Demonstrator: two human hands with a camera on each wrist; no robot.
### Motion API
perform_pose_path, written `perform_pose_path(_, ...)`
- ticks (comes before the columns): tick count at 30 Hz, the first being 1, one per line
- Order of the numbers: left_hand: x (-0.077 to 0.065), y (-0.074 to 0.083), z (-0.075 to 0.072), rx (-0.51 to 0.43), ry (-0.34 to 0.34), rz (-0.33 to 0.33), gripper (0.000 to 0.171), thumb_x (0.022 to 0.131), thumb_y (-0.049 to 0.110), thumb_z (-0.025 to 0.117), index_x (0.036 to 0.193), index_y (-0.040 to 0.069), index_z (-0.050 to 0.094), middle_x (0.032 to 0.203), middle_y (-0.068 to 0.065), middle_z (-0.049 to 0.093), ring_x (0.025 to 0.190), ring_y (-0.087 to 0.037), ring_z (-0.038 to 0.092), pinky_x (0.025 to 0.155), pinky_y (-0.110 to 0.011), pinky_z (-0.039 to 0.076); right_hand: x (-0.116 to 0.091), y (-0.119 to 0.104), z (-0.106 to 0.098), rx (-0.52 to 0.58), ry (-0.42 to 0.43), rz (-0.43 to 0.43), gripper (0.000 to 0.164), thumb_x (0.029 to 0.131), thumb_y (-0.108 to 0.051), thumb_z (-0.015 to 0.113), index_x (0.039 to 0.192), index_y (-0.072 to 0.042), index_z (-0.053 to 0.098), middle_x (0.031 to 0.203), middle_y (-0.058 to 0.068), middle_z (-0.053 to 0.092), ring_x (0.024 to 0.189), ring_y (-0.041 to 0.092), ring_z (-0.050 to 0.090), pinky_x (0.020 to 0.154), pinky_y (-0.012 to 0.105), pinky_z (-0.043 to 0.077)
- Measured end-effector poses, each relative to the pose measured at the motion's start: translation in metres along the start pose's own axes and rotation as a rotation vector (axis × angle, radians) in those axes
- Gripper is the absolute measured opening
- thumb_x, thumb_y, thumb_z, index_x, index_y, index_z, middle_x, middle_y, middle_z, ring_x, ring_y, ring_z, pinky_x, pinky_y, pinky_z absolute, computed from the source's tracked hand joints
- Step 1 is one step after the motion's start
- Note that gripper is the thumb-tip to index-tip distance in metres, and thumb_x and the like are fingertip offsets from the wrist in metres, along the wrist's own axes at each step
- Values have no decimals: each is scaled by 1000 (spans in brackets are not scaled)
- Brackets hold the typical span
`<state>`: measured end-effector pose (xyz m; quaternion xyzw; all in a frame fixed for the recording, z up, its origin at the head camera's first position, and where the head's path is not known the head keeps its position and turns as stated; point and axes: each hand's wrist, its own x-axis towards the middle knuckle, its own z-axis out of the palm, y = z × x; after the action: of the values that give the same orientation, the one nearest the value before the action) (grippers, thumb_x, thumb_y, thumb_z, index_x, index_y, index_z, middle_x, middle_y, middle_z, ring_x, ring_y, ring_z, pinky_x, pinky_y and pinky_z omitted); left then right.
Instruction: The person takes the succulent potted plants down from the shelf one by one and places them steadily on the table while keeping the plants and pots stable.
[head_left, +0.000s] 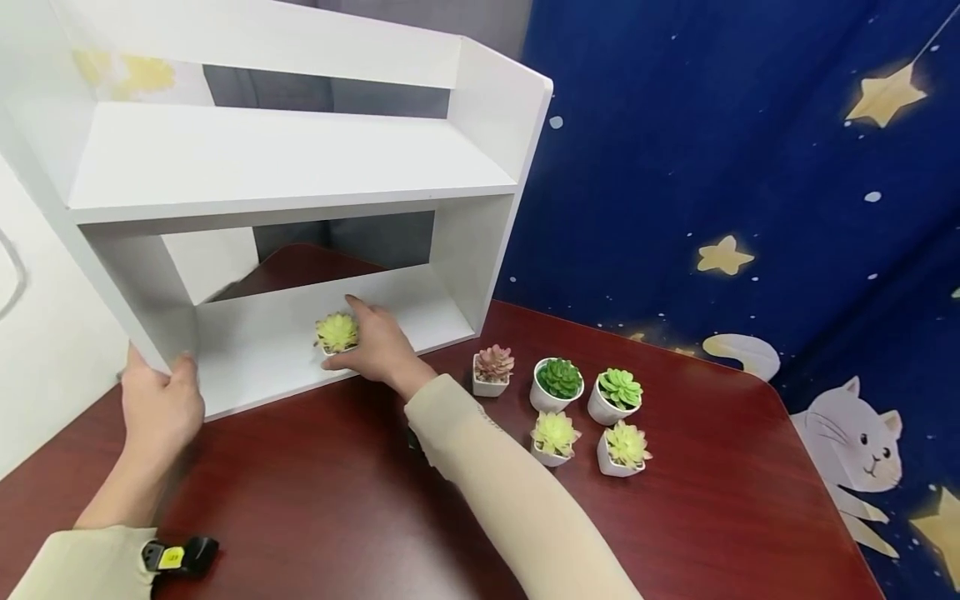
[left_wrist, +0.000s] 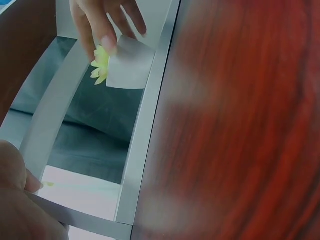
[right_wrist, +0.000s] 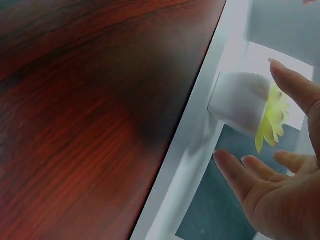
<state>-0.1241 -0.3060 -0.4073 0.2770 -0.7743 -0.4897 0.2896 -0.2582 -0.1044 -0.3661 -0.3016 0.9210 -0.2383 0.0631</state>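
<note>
A white two-tier shelf [head_left: 285,158] stands on the dark red table. My left hand [head_left: 161,408] grips the front edge of its left side panel, thumb inside. On the bottom board sits a yellow-green artificial succulent [head_left: 337,331] in a white square pot [right_wrist: 240,102], upright near the front edge. Spread around its right side is my right hand [head_left: 382,346]. In the right wrist view the thumb is close by the pot's rim, and the other fingers [right_wrist: 235,172] stand apart from it. Whether the thumb touches the pot is hard to tell.
Several potted succulents stand on the table right of the shelf: a reddish one [head_left: 494,371], a dark green one [head_left: 558,383], a bright green one [head_left: 615,395] and yellow-green ones [head_left: 625,448]. A blue star-patterned curtain [head_left: 675,167] hangs behind the table.
</note>
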Motion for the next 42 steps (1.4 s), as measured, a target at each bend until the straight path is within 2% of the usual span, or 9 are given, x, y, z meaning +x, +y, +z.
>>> perform_pose_path(6,-4,-1,-2,-7,1,-16,57,101,17,35,157,11,29,157,-21,40,145,-33,34,122,-48,24,0,-5,13,-41,-8,-5,89,82,-42,83,157,-27,38,151,-2,51,134,12,51,105,22,45)
perform_pose_path(14,-1,-4,-2,0,10,-41,57,100,19,37,156,13,30,157,-18,41,144,-30,36,121,-44,25,0,-6,14,-82,25,-15,74,81,-42,83,146,-24,52,138,-6,61,118,8,58,96,18,47)
perform_pose_path(20,-1,-4,-1,-2,14,-51,57,100,20,38,156,13,31,157,-18,42,142,-28,36,120,-41,25,-2,-13,10,-147,8,39,64,78,-34,84,136,-26,58,112,-10,65,90,5,56,72,17,44)
perform_pose_path(23,0,-3,0,-6,15,-36,57,99,19,37,156,13,32,156,-19,43,141,-29,37,120,-41,26,-4,-14,6,-184,-3,63,62,76,-32,84,133,-28,59,104,-11,64,83,5,54,65,19,41)
perform_pose_path(27,-1,0,2,-2,14,-23,56,99,18,37,155,12,33,155,-19,44,140,-30,39,119,-43,27,-7,-12,2,-195,-16,56,58,77,-29,83,130,-27,61,101,-11,65,82,6,54,65,20,41)
perform_pose_path(33,0,-1,2,14,6,-18,56,100,19,37,155,11,32,156,-21,43,142,-33,38,120,-47,26,-11,-5,0,-154,-16,13,52,80,-25,81,127,-23,62,99,-9,66,80,8,55,67,19,43)
perform_pose_path(42,2,-1,2,5,13,-26,57,99,19,38,155,10,33,155,-19,44,140,-31,38,119,-43,26,-25,6,-11,-82,-9,-46,51,76,-19,81,124,-21,62,91,-7,64,77,11,57,64,20,43)
